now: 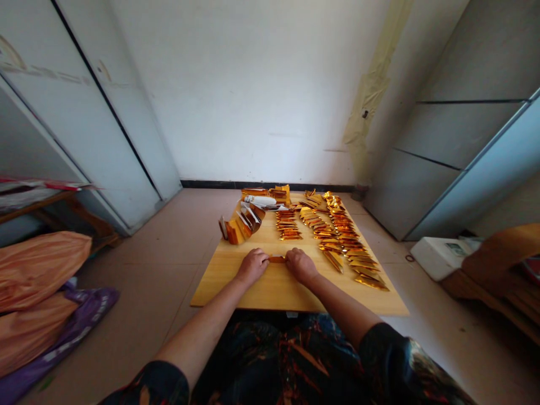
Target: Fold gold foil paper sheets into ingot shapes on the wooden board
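Between my two hands, close above the wooden board, a narrow strip of folded gold foil paper (277, 259) is stretched level. My left hand (253, 266) is closed on its left end, and my right hand (301, 265) grips the right end. The fingertips are mostly hidden behind the knuckles. Just beyond them, a short row of folded gold foil pieces (289, 225) lies on the board. To the left, a fanned stack of gold foil sheets (239, 229) with white backs curves along the board's edge.
The square wooden board (228, 275) carries long rows of folded gold pieces (354, 247) on its right. A white object (260, 201) lies at its back. A white box (441, 257) stands on the right, orange bags (42, 270) on the left, and a wall (261, 101) ahead.
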Tool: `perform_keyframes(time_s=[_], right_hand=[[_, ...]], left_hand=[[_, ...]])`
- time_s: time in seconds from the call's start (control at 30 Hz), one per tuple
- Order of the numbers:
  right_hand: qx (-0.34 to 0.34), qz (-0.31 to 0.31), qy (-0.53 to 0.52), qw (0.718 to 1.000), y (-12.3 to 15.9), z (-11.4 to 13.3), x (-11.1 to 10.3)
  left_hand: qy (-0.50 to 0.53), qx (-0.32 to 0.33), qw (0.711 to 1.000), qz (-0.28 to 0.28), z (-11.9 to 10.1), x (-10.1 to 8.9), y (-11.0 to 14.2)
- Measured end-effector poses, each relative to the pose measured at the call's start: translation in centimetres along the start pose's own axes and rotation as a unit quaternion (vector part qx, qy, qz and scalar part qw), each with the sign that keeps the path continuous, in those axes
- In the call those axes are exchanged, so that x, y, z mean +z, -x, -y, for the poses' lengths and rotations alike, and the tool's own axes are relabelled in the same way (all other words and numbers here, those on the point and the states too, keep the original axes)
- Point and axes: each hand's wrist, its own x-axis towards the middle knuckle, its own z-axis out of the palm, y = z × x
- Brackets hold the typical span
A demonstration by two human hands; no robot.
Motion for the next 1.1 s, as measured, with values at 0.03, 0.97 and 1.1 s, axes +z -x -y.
perform_keyframes(time_s=[0.03, 0.97, 1.1], right_hand=[[-0.001, 0.007, 0.001, 1.000, -0.1, 0.0, -0.1], [0.038, 0.057, 0.063, 0.996, -1.0, 1.2, -0.5], [0.046, 0.069, 0.058, 0.995, -1.3, 1.0, -0.8]], left_hand=[[0.000, -0.004, 1.000, 0.003, -0.1, 0.0, 0.0], [-0.042, -0.170, 0.983, 0.059, -2.7, -1.1, -1.0], [-0.041, -0.208, 0.975, 0.065, -2.9, -1.4, -1.4]])
